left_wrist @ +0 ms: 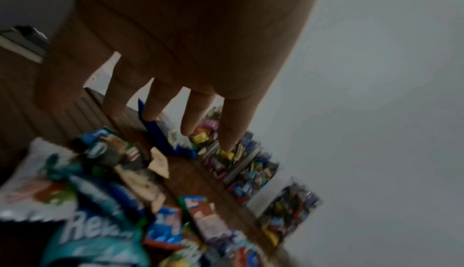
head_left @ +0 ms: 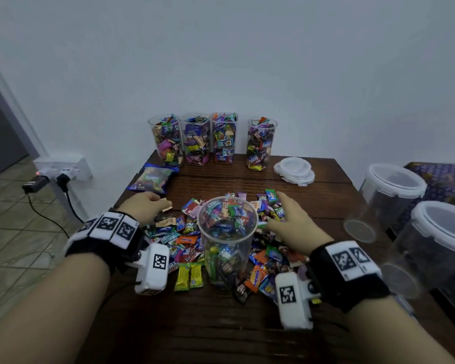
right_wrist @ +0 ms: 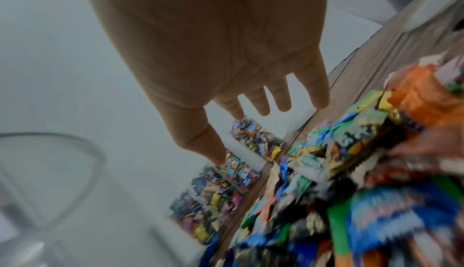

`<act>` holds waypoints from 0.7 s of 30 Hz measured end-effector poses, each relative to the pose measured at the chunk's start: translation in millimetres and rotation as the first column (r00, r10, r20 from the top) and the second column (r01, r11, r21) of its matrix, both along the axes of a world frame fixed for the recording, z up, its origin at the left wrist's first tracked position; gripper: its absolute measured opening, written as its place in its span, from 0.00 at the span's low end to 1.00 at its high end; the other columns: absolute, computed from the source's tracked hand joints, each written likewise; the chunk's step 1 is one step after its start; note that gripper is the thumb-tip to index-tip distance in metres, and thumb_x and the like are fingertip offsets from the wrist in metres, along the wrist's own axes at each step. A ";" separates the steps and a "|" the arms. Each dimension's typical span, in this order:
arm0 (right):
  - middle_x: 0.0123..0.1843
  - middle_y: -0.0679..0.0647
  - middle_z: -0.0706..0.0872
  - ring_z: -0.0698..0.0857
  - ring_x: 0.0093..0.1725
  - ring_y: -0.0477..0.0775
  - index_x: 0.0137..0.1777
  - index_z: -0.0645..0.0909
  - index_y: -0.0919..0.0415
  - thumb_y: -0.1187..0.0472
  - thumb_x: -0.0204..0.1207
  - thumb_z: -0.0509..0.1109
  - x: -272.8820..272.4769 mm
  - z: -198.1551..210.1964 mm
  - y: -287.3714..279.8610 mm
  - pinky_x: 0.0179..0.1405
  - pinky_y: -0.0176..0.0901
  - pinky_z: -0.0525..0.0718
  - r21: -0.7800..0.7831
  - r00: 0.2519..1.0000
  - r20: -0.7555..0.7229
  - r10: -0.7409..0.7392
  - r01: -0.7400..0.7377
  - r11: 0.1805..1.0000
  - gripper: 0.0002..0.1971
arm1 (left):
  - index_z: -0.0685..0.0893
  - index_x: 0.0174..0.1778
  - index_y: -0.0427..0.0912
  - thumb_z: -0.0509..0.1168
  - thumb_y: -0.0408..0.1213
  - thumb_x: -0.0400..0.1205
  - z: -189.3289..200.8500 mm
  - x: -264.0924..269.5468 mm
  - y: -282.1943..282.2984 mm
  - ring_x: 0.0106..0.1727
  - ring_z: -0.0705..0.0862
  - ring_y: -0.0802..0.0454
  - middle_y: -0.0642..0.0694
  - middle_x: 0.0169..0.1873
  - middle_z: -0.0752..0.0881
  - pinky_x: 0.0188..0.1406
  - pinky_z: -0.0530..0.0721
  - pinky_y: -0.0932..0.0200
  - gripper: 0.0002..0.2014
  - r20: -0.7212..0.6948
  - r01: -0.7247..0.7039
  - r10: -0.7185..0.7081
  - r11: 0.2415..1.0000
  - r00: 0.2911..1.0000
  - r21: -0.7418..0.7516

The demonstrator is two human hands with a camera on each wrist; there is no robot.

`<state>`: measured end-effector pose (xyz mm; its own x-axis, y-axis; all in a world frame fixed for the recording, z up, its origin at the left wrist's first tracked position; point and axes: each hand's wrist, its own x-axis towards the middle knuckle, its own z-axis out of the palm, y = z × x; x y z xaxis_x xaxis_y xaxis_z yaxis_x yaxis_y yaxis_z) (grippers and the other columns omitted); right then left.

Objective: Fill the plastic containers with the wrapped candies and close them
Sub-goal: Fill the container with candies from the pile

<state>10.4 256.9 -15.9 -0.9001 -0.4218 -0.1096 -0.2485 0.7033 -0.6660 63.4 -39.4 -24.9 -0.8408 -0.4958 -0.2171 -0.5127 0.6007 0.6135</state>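
Both hands, left (head_left: 145,206) and right (head_left: 294,227), spread flat over seemingly "Relax"-branded candies (head_left: 168,236).

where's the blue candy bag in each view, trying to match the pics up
Head: the blue candy bag lies at the table's far left, in front of the leftmost filled container.
Left wrist: just below the fingertips, centre of the picture.
Right wrist: cannot be told apart from the blurred candy.
Shared landmark: the row of filled containers by the wall, also at and.
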 end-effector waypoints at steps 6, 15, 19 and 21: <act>0.78 0.62 0.67 0.72 0.73 0.62 0.83 0.48 0.58 0.49 0.76 0.66 -41.8 -5.7 10.5 0.69 0.51 0.73 0.242 0.979 0.112 -0.171 0.141 0.960 0.42 | 0.66 0.78 0.35 0.64 0.51 0.82 -17.4 -29.8 -4.7 0.68 0.77 0.40 0.36 0.72 0.75 0.63 0.76 0.53 0.34 0.277 0.043 0.008 0.983 0.961 -0.176; 0.75 0.59 0.75 0.79 0.66 0.60 0.84 0.48 0.50 0.44 0.77 0.63 -54.1 -14.0 -3.1 0.56 0.45 0.77 0.476 0.986 0.144 -0.083 0.005 0.879 0.39 | 0.70 0.75 0.31 0.66 0.54 0.80 -39.1 -64.5 1.1 0.67 0.78 0.39 0.35 0.71 0.75 0.57 0.75 0.55 0.35 0.328 0.075 -0.022 0.986 0.944 -0.151; 0.81 0.56 0.67 0.73 0.74 0.60 0.84 0.47 0.47 0.44 0.78 0.63 -50.2 -11.7 -13.6 0.65 0.47 0.74 0.467 0.982 0.189 -0.008 -0.083 0.880 0.39 | 0.56 0.83 0.38 0.60 0.60 0.81 -38.2 -65.3 17.9 0.74 0.72 0.40 0.39 0.79 0.66 0.66 0.73 0.56 0.41 0.333 0.096 -0.040 0.983 0.942 -0.154; 0.82 0.54 0.62 0.70 0.76 0.59 0.84 0.46 0.47 0.40 0.77 0.64 -48.4 -12.0 -17.9 0.68 0.48 0.73 0.471 0.981 0.193 0.030 -0.119 0.874 0.41 | 0.57 0.83 0.43 0.62 0.65 0.77 -39.2 -66.4 22.5 0.72 0.74 0.42 0.41 0.79 0.66 0.68 0.75 0.54 0.44 0.337 0.171 -0.125 0.979 0.933 -0.110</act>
